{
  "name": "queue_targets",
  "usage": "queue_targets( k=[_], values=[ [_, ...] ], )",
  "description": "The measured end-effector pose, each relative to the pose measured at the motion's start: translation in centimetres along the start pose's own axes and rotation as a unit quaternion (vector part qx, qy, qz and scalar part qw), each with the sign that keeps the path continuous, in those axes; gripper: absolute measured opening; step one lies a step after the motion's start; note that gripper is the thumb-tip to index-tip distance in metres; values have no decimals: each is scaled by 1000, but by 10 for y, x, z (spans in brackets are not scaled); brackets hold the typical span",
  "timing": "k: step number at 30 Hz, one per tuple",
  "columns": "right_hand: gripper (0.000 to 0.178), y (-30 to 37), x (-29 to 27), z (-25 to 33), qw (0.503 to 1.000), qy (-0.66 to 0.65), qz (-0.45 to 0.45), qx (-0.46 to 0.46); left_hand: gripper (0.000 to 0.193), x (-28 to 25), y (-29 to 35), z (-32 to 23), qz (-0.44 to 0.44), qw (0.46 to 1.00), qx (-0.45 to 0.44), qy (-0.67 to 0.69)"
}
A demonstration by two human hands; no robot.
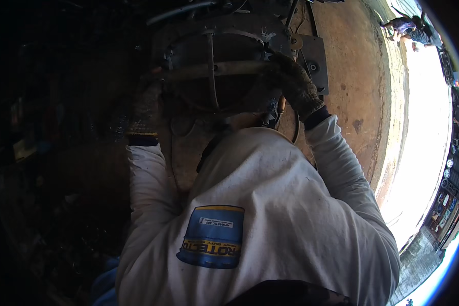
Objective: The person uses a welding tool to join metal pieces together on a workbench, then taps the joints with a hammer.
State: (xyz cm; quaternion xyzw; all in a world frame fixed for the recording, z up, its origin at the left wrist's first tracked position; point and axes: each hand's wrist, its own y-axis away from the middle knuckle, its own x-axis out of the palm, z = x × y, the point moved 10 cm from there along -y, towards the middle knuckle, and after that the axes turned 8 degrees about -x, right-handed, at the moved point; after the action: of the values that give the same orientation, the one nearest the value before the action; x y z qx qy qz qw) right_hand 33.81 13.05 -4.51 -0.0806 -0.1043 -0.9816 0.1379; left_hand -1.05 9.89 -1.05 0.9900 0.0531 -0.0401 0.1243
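Observation:
In front of my chest is a dark metal frame (285, 30) with a rounded opening. A narrow curved strip (211, 66) runs across it front to back. A longer, slightly bowed metal bar (239, 68) crosses that strip from left to right. My right hand (297, 84), in a worn, dirty work glove, has its fingers curled round the bar's right end. My left hand (147, 102), gloved too and deep in shadow, closes on the left end. Its fingertips are hard to make out.
Right of the frame stands a grey metal plate (317, 64) with a hole, beside a small brass-coloured disc (296, 42). Cables (297, 127) trail over the brown, stained floor (354, 102). Far right, people (418, 30) are in bright light. The left side is very dark.

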Motion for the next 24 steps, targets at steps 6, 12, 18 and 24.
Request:
queue_targets(
  k=[6, 12, 18, 24],
  values=[
    [49, 5, -16, 44, 917, 384, -62, -92, 31, -7, 8, -20, -106, 978, -31, -178],
    [46, 16, -42, 21, 975, 208, -78, -28, 32, -16, 10, -8, -73, 981, -56, -170],
    [42, 5, -29, 1, 955, 275, -42, -102, 35, -17, 2, -23, -84, 955, -22, -283],
    [40, 12, -15, 26, 890, 423, -27, -169, 37, -17, -1, -13, -127, 960, -38, -246]
  ],
)
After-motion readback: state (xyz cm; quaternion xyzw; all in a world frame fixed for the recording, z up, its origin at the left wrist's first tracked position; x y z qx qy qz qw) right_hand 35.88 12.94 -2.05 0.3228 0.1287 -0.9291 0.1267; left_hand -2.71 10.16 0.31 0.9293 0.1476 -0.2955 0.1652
